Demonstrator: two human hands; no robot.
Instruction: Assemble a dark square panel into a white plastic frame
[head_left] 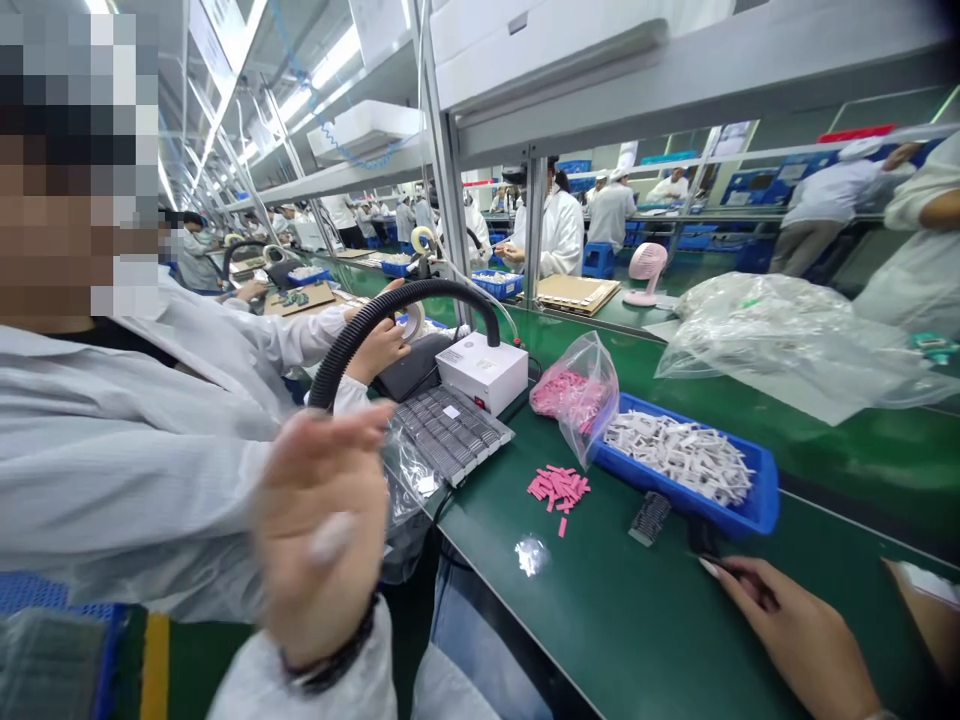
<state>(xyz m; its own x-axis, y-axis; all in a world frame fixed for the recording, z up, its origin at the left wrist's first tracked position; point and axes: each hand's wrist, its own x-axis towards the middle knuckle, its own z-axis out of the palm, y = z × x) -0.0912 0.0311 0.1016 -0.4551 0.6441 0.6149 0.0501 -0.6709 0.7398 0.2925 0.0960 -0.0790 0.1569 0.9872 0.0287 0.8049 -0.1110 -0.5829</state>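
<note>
At the far left, a co-worker's white sleeve (225, 350) reaches toward a black corrugated hose (397, 295), and a co-worker's hand (379, 350) works close to your space, so a bump between you could jolt the hose. Your left hand (322, 530) is raised and blurred, its fingers open and flat, gripping nothing you can make out; a pale mark on them is too blurred to read. Just beyond it lies a grey rack of dark parts (450, 430), its near edge against a crumpled clear bag (405, 490) and beside a white control box (480, 372). That slick film could let the rack slide if your hand catches it. Right of centre, loose pink strips (557, 490) lie on the green table (622, 620) near a bag of pink pieces (574, 395). A sleeve could scatter them or mix them with the white parts (679, 460) in the blue tray (765, 500). At lower right, your right hand (802, 640) has its fingers closed on a slim dark object (750, 585), near the tray's corner; a slack pinch could drop it.
</note>
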